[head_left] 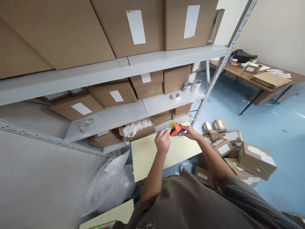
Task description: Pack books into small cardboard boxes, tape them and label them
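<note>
My right hand [189,132] is wrapped round a small orange, black and blue handheld tool [176,129] whose exact kind is hard to make out; it may be a tape dispenser. At the tool's left end, my left hand [163,140] has its fingers pinched together, and a small white bit shows beside their tips. What those fingers grip is unclear. Both hands hover over a pale yellow tabletop [147,156]. Just behind the tool is a bright yellow item [173,124], partly hidden by it.
A grey metal shelf [162,60] rises in front, stacked with cardboard boxes [147,25] and tape rolls [175,96]. Boxes [256,159] pile up on the blue floor at right. A plastic bag [111,184] lies at left. A wooden desk [247,76] stands at far right.
</note>
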`<action>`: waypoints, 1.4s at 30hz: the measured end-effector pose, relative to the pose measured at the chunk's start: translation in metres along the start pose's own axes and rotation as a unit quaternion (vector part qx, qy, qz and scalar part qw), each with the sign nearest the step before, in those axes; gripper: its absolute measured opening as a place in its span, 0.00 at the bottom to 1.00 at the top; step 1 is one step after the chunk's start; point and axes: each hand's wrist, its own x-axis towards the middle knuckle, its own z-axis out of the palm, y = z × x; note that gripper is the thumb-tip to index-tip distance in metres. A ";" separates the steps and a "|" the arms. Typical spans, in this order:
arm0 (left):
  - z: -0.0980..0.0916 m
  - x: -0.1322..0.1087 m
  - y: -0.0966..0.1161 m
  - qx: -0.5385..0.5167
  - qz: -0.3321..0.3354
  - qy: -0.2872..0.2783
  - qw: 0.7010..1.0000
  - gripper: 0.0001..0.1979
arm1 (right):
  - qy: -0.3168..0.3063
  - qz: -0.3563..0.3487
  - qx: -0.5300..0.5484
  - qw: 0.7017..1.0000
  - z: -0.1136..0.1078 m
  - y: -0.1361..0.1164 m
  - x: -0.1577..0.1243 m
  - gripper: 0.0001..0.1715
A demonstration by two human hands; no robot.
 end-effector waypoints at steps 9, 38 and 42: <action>0.045 0.035 0.003 0.020 -0.087 0.066 0.994 0.19 | -0.048 -0.036 0.009 0.998 -0.044 0.050 0.049 0.23; 0.025 0.046 0.007 0.150 -0.108 0.149 0.971 0.36 | -0.015 -0.073 -0.206 0.976 -0.038 0.089 0.274 0.27; 0.020 0.036 0.006 0.140 -0.128 0.141 0.972 0.35 | -0.046 -0.030 -0.251 0.967 -0.023 0.087 0.307 0.25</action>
